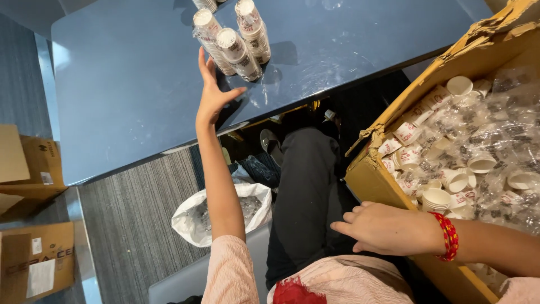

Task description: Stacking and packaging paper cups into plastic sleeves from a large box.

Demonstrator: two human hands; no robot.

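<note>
My left hand [211, 95] is stretched out over the blue table [129, 90], fingers spread, just short of three plastic-wrapped stacks of white paper cups [236, 42] standing near the table's far edge. It holds nothing. My right hand [382, 228] rests palm down on my lap beside the front corner of a large cardboard box [374, 183], fingers loosely apart and empty. A red beaded band sits on that wrist. The box is filled with loose and wrapped paper cups [461, 152] under crinkled clear plastic.
A white plastic bag [222, 211] with clear wrapping inside lies on the carpet by my left leg. Cardboard boxes [34, 225] stand at the left edge. Sandals [273, 146] lie under the table. The box's torn flap [484, 39] overhangs the table's right corner.
</note>
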